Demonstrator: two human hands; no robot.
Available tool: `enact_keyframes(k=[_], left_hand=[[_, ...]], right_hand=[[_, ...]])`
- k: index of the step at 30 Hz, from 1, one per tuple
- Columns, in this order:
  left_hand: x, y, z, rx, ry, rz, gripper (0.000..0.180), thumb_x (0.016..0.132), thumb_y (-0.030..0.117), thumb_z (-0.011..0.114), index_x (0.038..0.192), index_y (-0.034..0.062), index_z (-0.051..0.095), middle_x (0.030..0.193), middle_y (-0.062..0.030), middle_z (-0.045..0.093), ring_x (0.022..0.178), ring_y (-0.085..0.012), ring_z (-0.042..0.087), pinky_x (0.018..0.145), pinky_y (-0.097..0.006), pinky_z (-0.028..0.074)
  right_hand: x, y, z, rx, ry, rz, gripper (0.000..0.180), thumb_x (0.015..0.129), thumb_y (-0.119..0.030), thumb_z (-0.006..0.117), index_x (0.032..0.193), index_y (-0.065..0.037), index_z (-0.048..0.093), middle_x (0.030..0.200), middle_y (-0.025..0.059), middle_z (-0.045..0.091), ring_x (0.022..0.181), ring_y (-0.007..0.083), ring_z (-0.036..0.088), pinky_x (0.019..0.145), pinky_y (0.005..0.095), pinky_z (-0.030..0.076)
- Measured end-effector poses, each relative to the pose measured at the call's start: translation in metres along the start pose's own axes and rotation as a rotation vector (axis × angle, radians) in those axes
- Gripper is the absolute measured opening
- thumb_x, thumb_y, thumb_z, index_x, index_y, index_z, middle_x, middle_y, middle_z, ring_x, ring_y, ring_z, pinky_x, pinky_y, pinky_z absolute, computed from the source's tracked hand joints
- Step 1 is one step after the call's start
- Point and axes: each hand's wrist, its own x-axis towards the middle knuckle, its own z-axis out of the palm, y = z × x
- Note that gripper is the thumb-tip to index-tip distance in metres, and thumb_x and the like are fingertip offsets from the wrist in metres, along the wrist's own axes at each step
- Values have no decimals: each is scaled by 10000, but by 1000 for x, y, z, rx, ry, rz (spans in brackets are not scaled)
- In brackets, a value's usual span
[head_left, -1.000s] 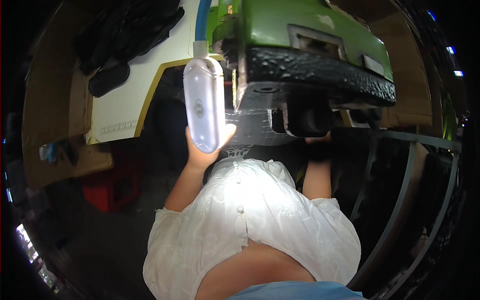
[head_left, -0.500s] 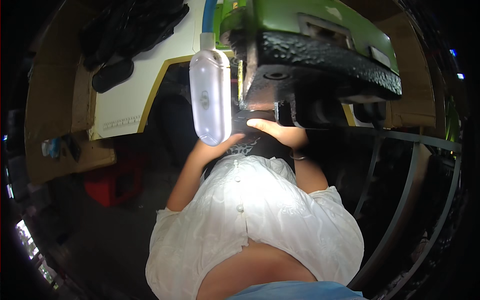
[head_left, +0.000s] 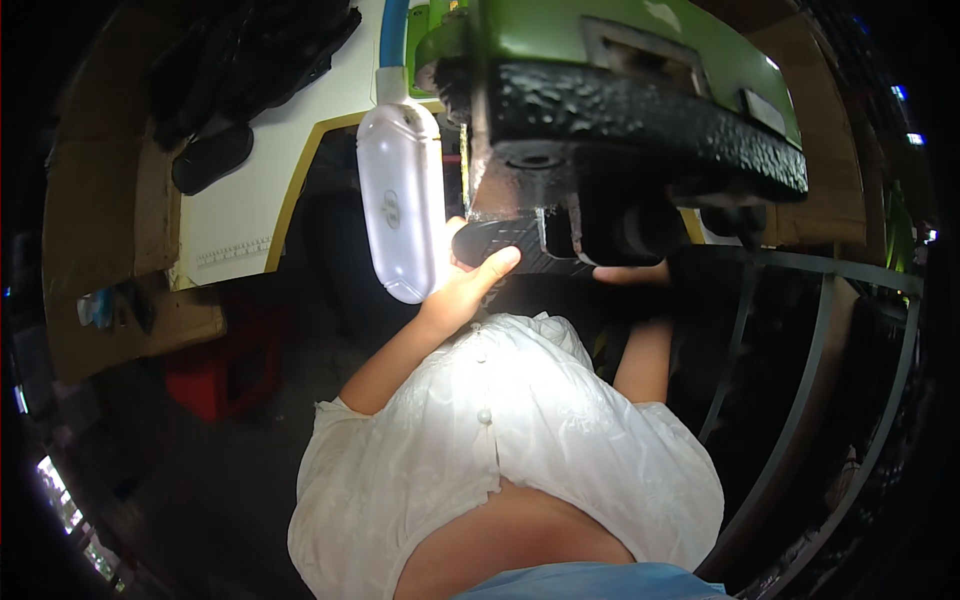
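- While its fingers curl around the near end of a dark ribbed part [head_left: 515,247], the left hand [head_left: 468,285] grips it beneath a black textured bumper [head_left: 640,125], thumb laid along the part's lower edge.
- Right hand [head_left: 628,272] reaches under the same bumper at the part's far end; its fingers are hidden in shadow, so whether they grip cannot be told.
- Hanging just beside the left hand, a glowing white lamp [head_left: 402,200] blocks part of the view.
- Green bodywork [head_left: 560,30] sits above the bumper, a cream panel [head_left: 250,200] lies to the left, and a red box [head_left: 225,365] stands lower left.
- Both forearms rise from a white blouse [head_left: 500,450], elbows bent.
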Motion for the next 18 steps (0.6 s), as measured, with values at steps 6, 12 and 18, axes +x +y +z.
enact_keyframes(k=[6, 12, 18], left_hand=[[-3, 17, -24, 294, 15, 214, 307, 767, 72, 701, 1026, 28, 542, 918, -49, 590, 788, -98, 556, 684, -248, 464], [-13, 17, -81, 199, 120, 226, 407, 703, -28, 703, 1078, -26, 545, 987, -65, 611, 884, -124, 580, 807, -266, 461], [-14, 7, -118, 324, -67, -18, 395, 764, 47, 694, 1121, 3, 530, 1058, -64, 579, 978, -161, 548, 871, -302, 431]], right_hand=[[19, -16, 8, -272, 14, -250, 254, 645, 21, 732, 878, 46, 634, 817, 49, 645, 728, 92, 591, 668, 215, 471], [43, -22, 76, 36, -8, -267, 424, 657, 45, 742, 1045, 54, 571, 950, 81, 628, 856, 123, 591, 790, 267, 489], [53, -41, 107, -432, 53, -407, 480, 659, -21, 773, 1077, 15, 541, 1000, 65, 613, 940, 136, 576, 853, 285, 467]])
